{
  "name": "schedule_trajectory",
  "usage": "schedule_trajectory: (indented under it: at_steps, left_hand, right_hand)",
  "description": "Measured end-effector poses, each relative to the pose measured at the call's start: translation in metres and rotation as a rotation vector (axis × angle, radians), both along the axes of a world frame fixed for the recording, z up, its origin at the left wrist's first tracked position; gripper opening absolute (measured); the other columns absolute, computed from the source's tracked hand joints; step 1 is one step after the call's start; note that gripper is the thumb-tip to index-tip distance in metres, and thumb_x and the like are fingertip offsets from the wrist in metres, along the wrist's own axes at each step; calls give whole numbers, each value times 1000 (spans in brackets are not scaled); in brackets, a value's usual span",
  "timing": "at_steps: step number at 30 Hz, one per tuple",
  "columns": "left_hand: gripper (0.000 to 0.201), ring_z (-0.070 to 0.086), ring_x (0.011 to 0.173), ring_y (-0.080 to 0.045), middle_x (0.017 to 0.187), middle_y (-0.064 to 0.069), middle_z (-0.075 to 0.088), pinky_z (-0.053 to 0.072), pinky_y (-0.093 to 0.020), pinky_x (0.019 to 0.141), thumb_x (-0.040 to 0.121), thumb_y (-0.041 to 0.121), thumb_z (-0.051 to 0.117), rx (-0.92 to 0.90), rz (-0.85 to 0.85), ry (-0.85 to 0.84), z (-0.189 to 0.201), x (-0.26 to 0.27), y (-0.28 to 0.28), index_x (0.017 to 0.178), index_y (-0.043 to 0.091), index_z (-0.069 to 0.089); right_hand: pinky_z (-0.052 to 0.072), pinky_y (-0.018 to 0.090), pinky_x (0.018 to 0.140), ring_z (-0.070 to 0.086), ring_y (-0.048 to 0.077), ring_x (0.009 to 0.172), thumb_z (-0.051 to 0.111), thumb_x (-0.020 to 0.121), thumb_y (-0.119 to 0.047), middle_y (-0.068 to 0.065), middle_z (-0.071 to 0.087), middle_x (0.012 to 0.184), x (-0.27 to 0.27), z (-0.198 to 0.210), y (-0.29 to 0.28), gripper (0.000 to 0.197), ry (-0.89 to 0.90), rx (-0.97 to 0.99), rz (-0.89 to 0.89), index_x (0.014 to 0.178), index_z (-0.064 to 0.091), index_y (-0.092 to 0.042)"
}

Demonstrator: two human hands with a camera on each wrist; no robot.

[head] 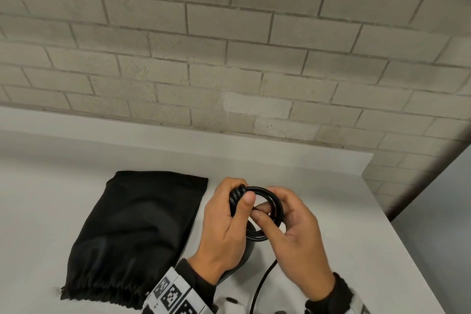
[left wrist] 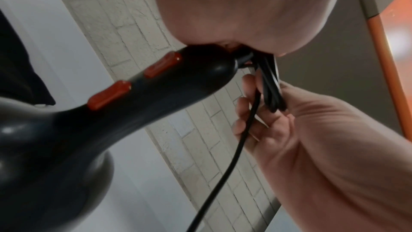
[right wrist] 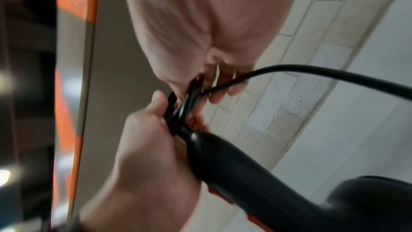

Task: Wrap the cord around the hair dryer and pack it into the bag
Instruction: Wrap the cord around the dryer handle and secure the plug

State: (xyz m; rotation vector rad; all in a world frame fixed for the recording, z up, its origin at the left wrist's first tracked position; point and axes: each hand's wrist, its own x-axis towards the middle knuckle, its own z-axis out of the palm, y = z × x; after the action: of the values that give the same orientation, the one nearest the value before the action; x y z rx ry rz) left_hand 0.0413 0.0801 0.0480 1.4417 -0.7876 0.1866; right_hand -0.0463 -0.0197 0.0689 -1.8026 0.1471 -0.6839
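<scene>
A black hair dryer with two orange-red switches on its handle stands upright on the white table. In the head view only part of the hair dryer shows under my hands. Its black cord is gathered into a small coil of several loops above the handle end. My left hand grips the coil's left side, thumb pressed over the bunched loops. My right hand pinches the coil's right side. A loose length of cord trails down toward me. The black drawstring bag lies flat to the left.
A pale brick wall rises behind the table's back edge. The table's right edge runs diagonally close to my right hand. Bare tabletop lies behind the bag and hands. Tagged wrist bands sit on my dark sleeves.
</scene>
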Motion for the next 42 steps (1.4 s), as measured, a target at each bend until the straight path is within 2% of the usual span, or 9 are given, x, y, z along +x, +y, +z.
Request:
schedule_trajectory:
  at_steps: [4,9,13,16,22,26,32,37,42]
  left_hand:
    - [39,54,64,-7,73,15,55,41,-13,62,93,66,43,-32,36,11,-3,-2,-3,87,29,55]
    - [39,55,60,-3,70,16,58,42,-10,59,92,66,44,-65,27,2,-1,0,-2,88,28,56]
    - [31,57,66,-2,78,20,60,42,-9,64,94,63,44,-74,78,-29,-2,0,-4,97,34,54]
    - [27,59,70,-4,83,18,60,43,-10,67,96,59,44,-66,88,-58,-2,0,-7,100,35,55]
    - [23,63,82,-6,97,15,62,45,-10,73,98,50,46,-33,85,-111,2,7,-2,113,35,55]
    - [14,63,87,-7,98,16,63,46,-13,75,98,39,46,-34,107,-108,4,14,-2,107,35,57]
    - [12,62,73,-13,87,8,61,49,-19,64,99,41,44,-33,136,-141,4,16,-6,99,32,52]
    - [28,64,71,-15,85,8,61,51,-27,62,99,54,39,-13,149,-190,3,19,-4,99,29,52]
    - [22,64,68,-13,84,6,63,49,-26,60,99,46,43,1,165,-198,1,21,-3,99,27,52]
  right_hand:
    - [50,20,84,63,9,102,74,83,-30,-15,61,111,2,-19,9,27,-194,-367,-321,100,53,-37]
    - [44,30,76,51,23,96,57,89,-43,6,61,116,2,-20,11,25,-37,-774,-505,89,74,-24]
    - [39,12,70,45,6,91,53,89,-51,-13,44,98,-2,-7,29,24,140,-390,-388,82,68,-32]
    - [43,10,66,54,-2,77,60,89,-39,-7,49,96,-4,11,32,20,366,-12,-200,76,70,-28]
    - [47,34,78,49,14,62,56,91,-45,-2,47,62,-13,36,12,44,340,666,57,61,51,-13]
    - [49,22,79,61,11,79,64,86,-40,-5,69,85,-18,27,16,27,289,530,51,79,75,-17]
    - [41,5,78,55,5,92,63,90,-44,-21,50,98,-22,-4,42,8,46,-156,-293,92,69,-48]
    - [44,7,79,62,7,100,49,92,-54,-18,68,98,-26,-5,44,22,78,-48,-184,98,68,-44]
    - [40,30,61,41,14,48,63,83,-46,-4,40,43,-36,22,28,35,302,397,181,68,68,-14]
